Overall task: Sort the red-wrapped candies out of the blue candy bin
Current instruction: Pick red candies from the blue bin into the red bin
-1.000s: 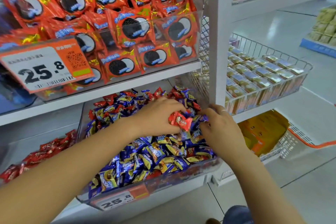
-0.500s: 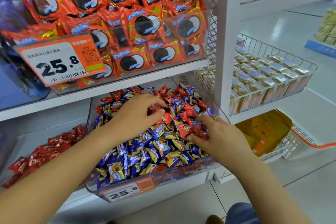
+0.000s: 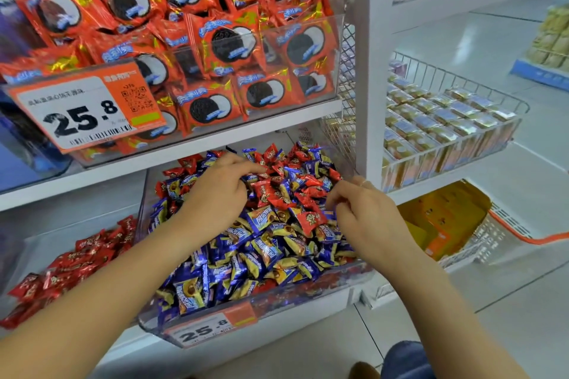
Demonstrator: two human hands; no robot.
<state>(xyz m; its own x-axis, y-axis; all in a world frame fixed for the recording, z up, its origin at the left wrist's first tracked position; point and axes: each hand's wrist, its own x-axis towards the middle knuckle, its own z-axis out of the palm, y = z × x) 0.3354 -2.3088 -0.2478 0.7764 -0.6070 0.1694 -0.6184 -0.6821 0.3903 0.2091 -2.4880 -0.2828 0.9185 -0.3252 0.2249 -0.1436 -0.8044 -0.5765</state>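
A clear bin (image 3: pixel 311 288) on the lower shelf holds a heap of blue-wrapped candies (image 3: pixel 234 258). Red-wrapped candies (image 3: pixel 278 194) lie mixed in toward its back. My left hand (image 3: pixel 220 194) rests on the heap, its index finger stretched out over the red ones. My right hand (image 3: pixel 363 215) hovers at the bin's right side with its fingers curled. The fingertips sit at the edge of one red candy (image 3: pixel 311 220); whether they pinch it is unclear.
A neighbouring bin on the left holds only red candies (image 3: pixel 70 261). Red cookie packs (image 3: pixel 221 49) fill the shelf above, behind a 25.8 price tag (image 3: pixel 83 108). A white shelf post (image 3: pixel 372 71) stands right of the bin, then a wire basket (image 3: pixel 446 129) of small packs.
My left hand has moved toward the back of the bin, over the red candies. My right hand has lifted off the pile and curled its fingers. The view has shifted slightly.
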